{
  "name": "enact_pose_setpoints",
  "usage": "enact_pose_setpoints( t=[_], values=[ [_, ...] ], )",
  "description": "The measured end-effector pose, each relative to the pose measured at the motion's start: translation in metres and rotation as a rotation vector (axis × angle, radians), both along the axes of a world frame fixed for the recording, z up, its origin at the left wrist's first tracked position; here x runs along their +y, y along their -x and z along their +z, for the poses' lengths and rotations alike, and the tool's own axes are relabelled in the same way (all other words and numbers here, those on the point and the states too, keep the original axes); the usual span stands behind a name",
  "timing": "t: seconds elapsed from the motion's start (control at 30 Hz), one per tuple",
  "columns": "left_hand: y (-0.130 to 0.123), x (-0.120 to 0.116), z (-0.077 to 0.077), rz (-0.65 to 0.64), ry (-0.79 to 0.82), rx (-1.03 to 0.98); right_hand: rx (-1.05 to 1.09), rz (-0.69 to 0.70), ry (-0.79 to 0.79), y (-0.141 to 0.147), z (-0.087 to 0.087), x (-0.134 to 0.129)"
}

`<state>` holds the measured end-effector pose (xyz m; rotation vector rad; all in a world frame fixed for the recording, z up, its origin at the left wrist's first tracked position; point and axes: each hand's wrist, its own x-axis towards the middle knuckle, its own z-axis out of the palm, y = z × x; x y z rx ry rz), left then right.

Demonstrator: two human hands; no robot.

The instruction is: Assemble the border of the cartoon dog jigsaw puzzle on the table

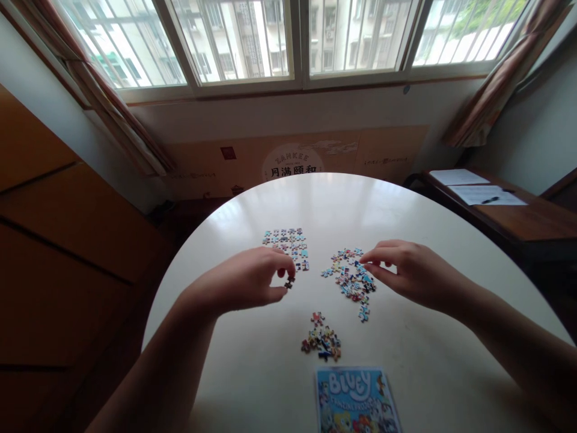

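Note:
Between thumb and index finger, my left hand (259, 276) pinches a dark jigsaw puzzle piece (289, 282) just above the table. Beyond that hand lie rows of spaced-out puzzle pieces (292, 238), partly hidden by it. My right hand (401, 264) reaches the right edge of a loose pile of puzzle pieces (354, 279), its thumb and fingertips drawn close together. Whether a piece is between them is too small to tell. Nearer to me sits a smaller heap of pieces (323, 343).
A Bluey picture sheet or box (356, 400) lies at the near edge of the round white table (252, 373). To the right, a wooden desk (541, 210) holds papers (482, 195) and a pen (490, 200). Barred windows and curtains stand behind.

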<state>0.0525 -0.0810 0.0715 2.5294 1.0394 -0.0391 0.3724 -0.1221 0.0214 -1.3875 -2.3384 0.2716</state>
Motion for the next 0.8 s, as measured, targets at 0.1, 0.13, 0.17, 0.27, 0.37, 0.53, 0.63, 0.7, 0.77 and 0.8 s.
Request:
enact_pose_setpoints(
  t=[0.1,0.13,0.17,0.27,0.37,0.53,0.63,0.7,0.77,0.8],
  values=[
    [0.017,0.007,0.007,0.152,-0.018,0.141,0.008,-0.005,0.014,0.000,-0.001,0.000],
    [0.020,0.009,0.007,0.196,-0.010,0.183,0.008,-0.007,0.017,0.000,-0.002,0.000],
    [0.021,0.011,0.007,0.232,0.002,0.217,0.006,-0.008,0.018,0.000,-0.002,0.000],
    [0.020,0.014,0.003,0.273,0.042,0.269,0.002,0.001,0.019,0.000,-0.003,0.000],
    [0.015,0.017,-0.005,0.255,0.044,0.273,0.008,0.013,0.016,0.000,-0.004,0.000],
    [0.013,0.025,-0.017,0.263,0.023,0.257,0.008,0.009,0.004,0.000,-0.003,0.000],
    [0.015,0.028,-0.020,0.291,0.006,0.245,0.015,0.025,-0.006,0.001,-0.003,-0.001],
    [0.017,0.030,-0.020,0.300,-0.004,0.227,0.019,0.038,-0.007,0.002,-0.003,-0.001],
    [0.019,0.031,-0.021,0.303,-0.014,0.218,0.018,0.047,-0.005,0.003,-0.003,-0.002],
    [0.019,0.031,-0.022,0.305,-0.019,0.217,0.015,0.050,-0.004,0.003,-0.003,-0.002]
  ],
)
